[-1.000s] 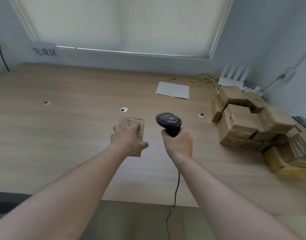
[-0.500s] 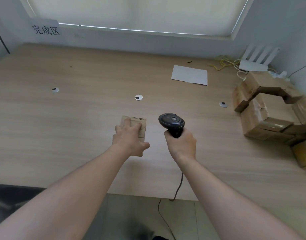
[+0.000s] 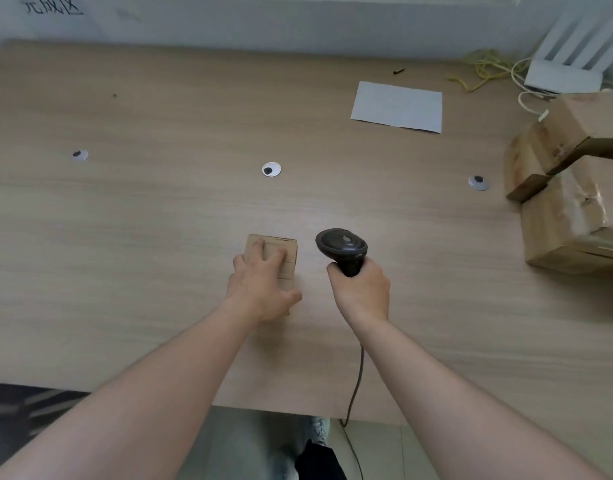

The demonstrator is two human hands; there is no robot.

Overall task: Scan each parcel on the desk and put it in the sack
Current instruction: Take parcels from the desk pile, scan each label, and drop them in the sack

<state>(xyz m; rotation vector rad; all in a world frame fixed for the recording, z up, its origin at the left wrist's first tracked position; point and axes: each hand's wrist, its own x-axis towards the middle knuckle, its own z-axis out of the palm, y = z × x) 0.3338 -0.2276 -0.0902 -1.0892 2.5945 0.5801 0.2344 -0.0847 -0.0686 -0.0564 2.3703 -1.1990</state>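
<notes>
Pale wood-grain desk point(image 3: 125, 237) fills most of the view, backed by a light grey wall with a strip of dark lettering at the top left corner. Three round silver cable grommets sit in a row across the desk: one far left point(image 3: 80, 154), one centre point(image 3: 271, 169), one right point(image 3: 478, 182). White rectangular sheet of paper point(image 3: 397, 106) lies flat toward the far side, right of centre. White router with upright antennas point(image 3: 568, 60) stands at the far right corner, yellow and white cables point(image 3: 485, 69) tangled just beside it. Stack of brown tape-wrapped cardboard parcels point(image 3: 571, 202) sits along the right edge, partly cut off by the frame.

Small flat brown cardboard parcel point(image 3: 284, 258) lies on the desk near the front edge, about centre. Left hand point(image 3: 261, 289) rests on top of it, fingers spread forward over its upper face and thumb curled against its right side; the near part of the parcel is hidden under the palm. Whether the parcel is lifted or flat on the wood is not clear.

Right hand point(image 3: 362, 292) grips the handle of a black handheld barcode scanner point(image 3: 341, 249), fingers wrapped fully round it. Scanner head sits just right of the parcel, close but apart. Dark cord point(image 3: 358, 375) runs from below the hand, along the desk and over the front edge toward the floor. Both bare forearms reach in from the bottom corners. Grey trouser fabric and a dark shape show below the desk edge.
</notes>
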